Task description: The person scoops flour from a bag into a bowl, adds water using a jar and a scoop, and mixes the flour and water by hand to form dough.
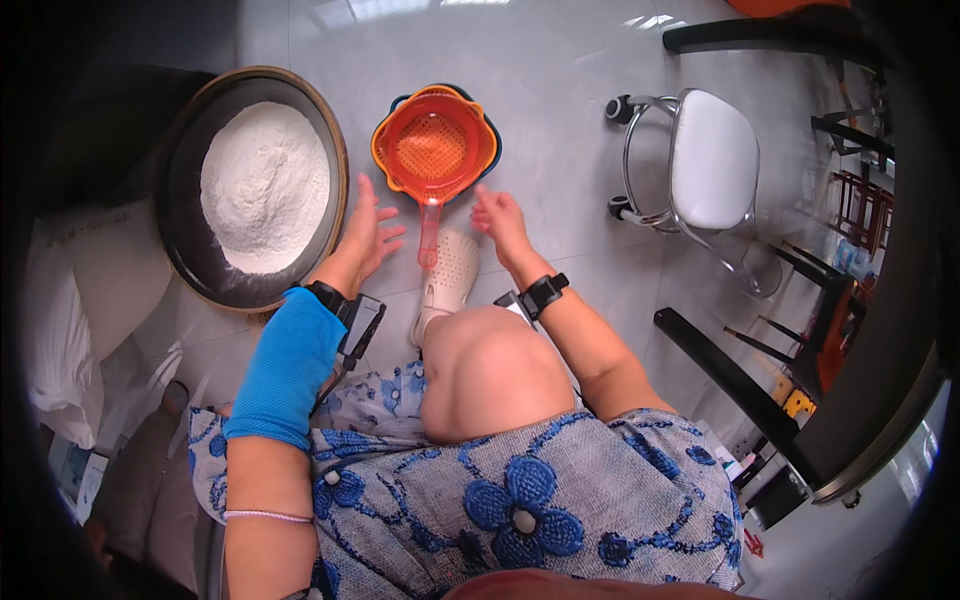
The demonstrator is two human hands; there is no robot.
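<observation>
My left hand [369, 238] is held open, fingers spread, between a large dark basin [174, 202] and a small stack of vessels. White flour-like powder [266, 187] is heaped in the basin. On top of the stack sits a translucent red dipper [429, 236], its handle pointing towards me. It rests in an orange perforated colander [381, 154], nested in a dark teal bowl [496, 142]. My right hand [501, 223] is empty near the stack's lower right rim, with loosely curled fingers. Whether it touches the rim is unclear.
A white-seated chair on casters [712, 161] stands to the right, near a dark table [874, 405]. White sacks [67, 330] lie at the left. A person's trousered leg [142, 480] is at lower left. My beige clog [452, 262] is just below the stack.
</observation>
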